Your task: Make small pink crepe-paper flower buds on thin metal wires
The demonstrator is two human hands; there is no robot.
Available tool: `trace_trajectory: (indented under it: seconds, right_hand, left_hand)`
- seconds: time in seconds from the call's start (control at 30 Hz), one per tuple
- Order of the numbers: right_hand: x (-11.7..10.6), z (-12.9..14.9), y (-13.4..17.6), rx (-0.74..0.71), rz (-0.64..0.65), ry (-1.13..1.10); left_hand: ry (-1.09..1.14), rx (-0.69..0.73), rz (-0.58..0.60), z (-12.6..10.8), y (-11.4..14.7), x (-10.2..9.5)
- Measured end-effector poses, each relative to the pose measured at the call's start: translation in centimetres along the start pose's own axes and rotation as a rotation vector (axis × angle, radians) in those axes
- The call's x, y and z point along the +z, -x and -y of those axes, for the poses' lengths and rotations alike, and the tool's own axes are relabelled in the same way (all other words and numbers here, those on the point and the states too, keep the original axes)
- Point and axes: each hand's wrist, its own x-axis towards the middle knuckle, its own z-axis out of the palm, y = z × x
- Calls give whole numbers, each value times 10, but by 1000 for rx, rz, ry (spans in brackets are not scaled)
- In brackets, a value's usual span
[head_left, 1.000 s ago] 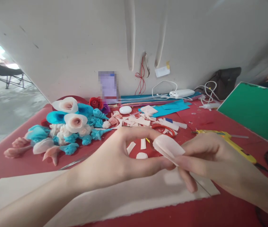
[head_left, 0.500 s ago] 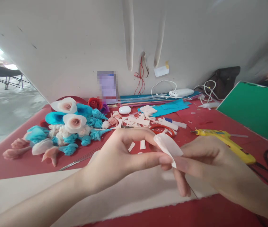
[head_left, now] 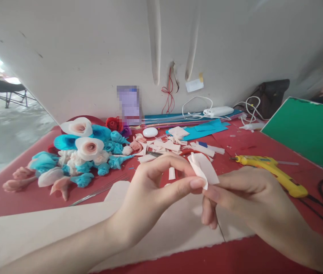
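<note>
Between the fingertips of both hands is a small pale pink strip of crepe paper [head_left: 205,167], its left side curled over. My left hand [head_left: 155,186] pinches it from the left with thumb and forefinger. From the right, my right hand [head_left: 244,205] pinches its lower edge. A thin wire [head_left: 221,231] sticks out downward below the fingers; its upper end is hidden. Beneath the hands lies a large sheet of pale paper [head_left: 50,232] on the red tabletop [head_left: 207,258].
Paper flowers [head_left: 90,146] in blue, white and pink are heaped at left beside several thin wires [head_left: 98,191]. Behind the hands lie pale paper scraps [head_left: 167,144] and partly hidden red-handled scissors [head_left: 207,155]. A yellow glue gun [head_left: 272,171] and a green board [head_left: 306,133] are at right.
Both hands have shifted slightly up and left with the paper strip. Its left side looks more curled over, and the wire end has moved left with them.
</note>
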Motion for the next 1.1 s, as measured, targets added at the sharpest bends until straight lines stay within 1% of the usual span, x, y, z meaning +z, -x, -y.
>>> trace_trajectory:
  seconds: [0.17, 0.37, 0.5, 0.63, 0.8, 0.9, 1.1]
  right_hand:
    - [1, -1, 3, -40, -56, 95]
    - [2, -1, 1, -73, -136, 198]
    - [3, 1, 1, -85, -184, 209]
    - [3, 2, 3, -83, -198, 193]
    - [5, 3, 2, -111, -234, 228]
    - [4, 3, 0, -103, -234, 248]
    - [0, 7, 1, -50, -155, 225]
  left_hand:
    - [-36, 2, -32, 2, 1, 2]
    - [-73, -44, -48, 3, 1, 1]
    - [-54, -68, -49, 4, 1, 0]
    - [-50, -92, -36, 3, 2, 1]
    - [-56, -97, -26, 4, 3, 2]
    - [-40, -97, -24, 5, 2, 1]
    - [-3, -52, 35, 3, -1, -3]
